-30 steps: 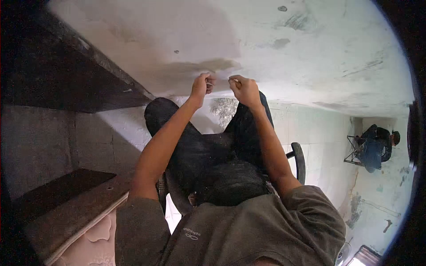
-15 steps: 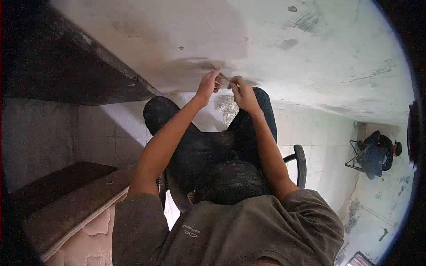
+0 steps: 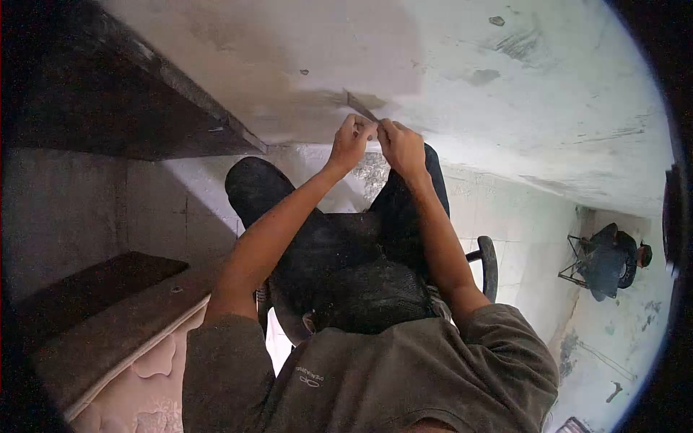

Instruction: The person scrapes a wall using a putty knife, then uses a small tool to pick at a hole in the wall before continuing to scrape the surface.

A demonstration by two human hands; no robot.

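Note:
A thin, dark, pointed blade-like tool slants up and left from my hands, near the pale wall. My right hand is closed round its lower end. Close beside it, my left hand has its fingers pinched near the same end, almost touching my right fingertips. Whatever small thing may be between the left fingers is too small to make out. Both hands are held above my dark-clothed knees.
A dark shelf or slab juts out at the upper left. Below left is a mattress with a dark board near it. A chair armrest stands at my right. Another person sits far off at the right.
The tool now shows more of its length above my hands. My left hand has moved right and down off its upper part, closer to my right hand, which has turned and shifted slightly right.

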